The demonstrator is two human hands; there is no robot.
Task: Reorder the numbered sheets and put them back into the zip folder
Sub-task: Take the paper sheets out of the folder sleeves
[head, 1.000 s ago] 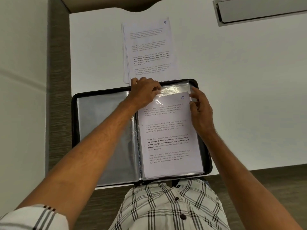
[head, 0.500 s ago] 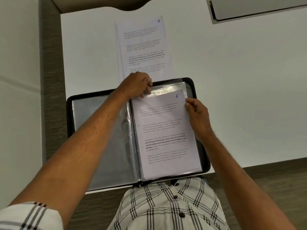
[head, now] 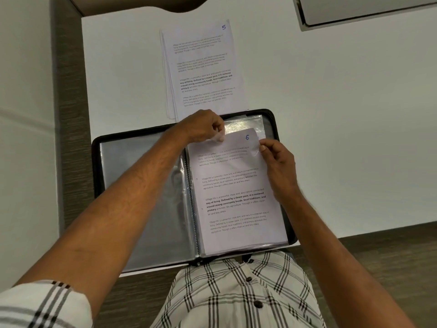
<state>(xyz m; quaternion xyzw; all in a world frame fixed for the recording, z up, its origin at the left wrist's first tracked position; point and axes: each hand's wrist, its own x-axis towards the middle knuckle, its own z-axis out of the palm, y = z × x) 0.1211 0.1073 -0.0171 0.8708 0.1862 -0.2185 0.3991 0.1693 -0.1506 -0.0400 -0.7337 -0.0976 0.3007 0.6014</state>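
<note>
A black zip folder (head: 97, 162) lies open at the table's near edge, with clear plastic sleeves (head: 146, 197) on a spiral spine. The sheet numbered 6 (head: 236, 185) sits partway inside the right-hand sleeve, its top right corner curled. My left hand (head: 203, 126) pinches the sleeve's top edge near the sheet's top left. My right hand (head: 277, 162) pinches the sheet's right edge near that curled corner. Beyond the folder lies a stack of sheets (head: 201, 67) with number 5 on top.
The white table (head: 331, 114) stretches right of the folder. A grey recessed slot (head: 364, 10) sits at the far right. A dark wood strip (head: 71, 114) borders the table's left side, and my checked shirt (head: 236, 292) is just below the folder.
The sheet numbered 6 has slid a little lower in the sleeve and its top right corner now curls. My right hand has shifted up to that corner; my left still holds the sleeve top.
</note>
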